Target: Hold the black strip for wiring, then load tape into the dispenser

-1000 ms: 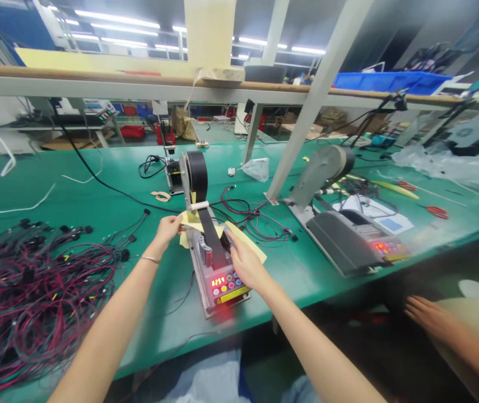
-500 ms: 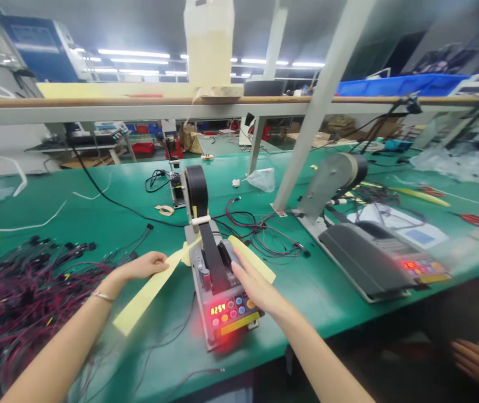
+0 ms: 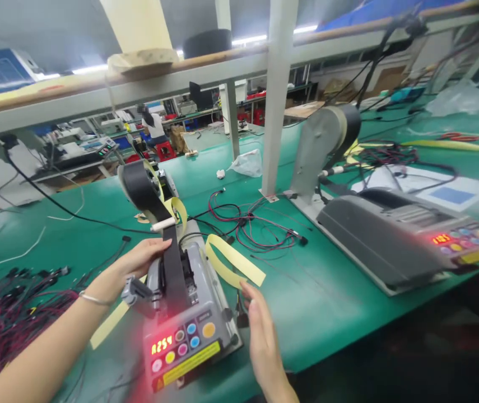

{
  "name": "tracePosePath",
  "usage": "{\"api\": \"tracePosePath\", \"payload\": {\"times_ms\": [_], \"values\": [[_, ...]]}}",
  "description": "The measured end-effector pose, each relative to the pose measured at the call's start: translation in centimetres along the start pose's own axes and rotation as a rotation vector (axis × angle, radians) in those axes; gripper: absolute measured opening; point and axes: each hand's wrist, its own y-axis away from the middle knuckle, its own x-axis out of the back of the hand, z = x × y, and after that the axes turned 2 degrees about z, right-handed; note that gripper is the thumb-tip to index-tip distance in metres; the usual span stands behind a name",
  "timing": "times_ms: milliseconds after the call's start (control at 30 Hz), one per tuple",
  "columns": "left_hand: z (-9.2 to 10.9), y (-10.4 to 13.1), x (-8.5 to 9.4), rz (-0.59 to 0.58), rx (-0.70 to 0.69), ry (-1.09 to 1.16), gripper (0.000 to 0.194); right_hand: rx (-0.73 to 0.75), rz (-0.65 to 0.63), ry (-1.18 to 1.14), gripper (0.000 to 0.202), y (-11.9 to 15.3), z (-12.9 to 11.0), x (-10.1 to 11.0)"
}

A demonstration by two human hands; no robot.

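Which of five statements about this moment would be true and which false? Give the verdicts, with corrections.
1. The left hand is at the black tape on the left machine. True.
2. Neither of the hands is near the yellow strip. False: the right hand is close beside it.
3. The left machine shows nothing lit. False: its display glows red.
4. A bracelet is on the left wrist. True.
5. Scissors lie beyond the right machine. True.

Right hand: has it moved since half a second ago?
Yes: judged against the A254 tape dispenser, the right hand has moved rightward, from overlapping it to beside it.
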Motion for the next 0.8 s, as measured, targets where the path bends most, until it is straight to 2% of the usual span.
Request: {"api": "tracePosePath", "payload": {"times_ms": [133,267,433,500,533,600,667,733,800], "values": [[0.4,0.1,0.0,0.116,0.092,0.131,0.037,0.138,-0.054,0.164,0.036,-0.2,1.6,0.2],[0.6,0.6,-0.5,0.092,0.164,0.147,0.032,0.275,-0.053,0.212,0.032,-0.4,1.6,0.5],[0.8,1.0,-1.6,0.207,0.034,-0.024,0.022,0.295,-0.017,0.22,0.031,-0.6,1.7,0.7],[0.8,0.9,-1.4,0.198,-0.004,-0.048,0.021,0.273,-0.027,0.221,0.029,-0.7,1.7,0.7],[0.8,0.9,-1.2,0.169,-0.013,-0.05,0.026,0.267,-0.034,0.222,0.029,-0.7,1.7,0.7],[0.7,1.0,-0.5,0.073,-0.015,-0.066,0.04,0.264,-0.05,0.23,0.028,-0.8,1.6,0.7],[0.7,1.1,-0.2,-0.015,0.012,-0.102,0.047,0.265,-0.062,0.237,0.028,-0.8,1.4,0.7],[0.6,1.4,-0.3,-0.009,0.047,-0.098,0.044,0.247,-0.061,0.237,0.029,-0.8,1.5,0.7],[0.5,1.5,-0.9,0.054,0.057,-0.045,0.037,0.203,-0.053,0.227,0.03,-0.7,1.8,0.8]]}}
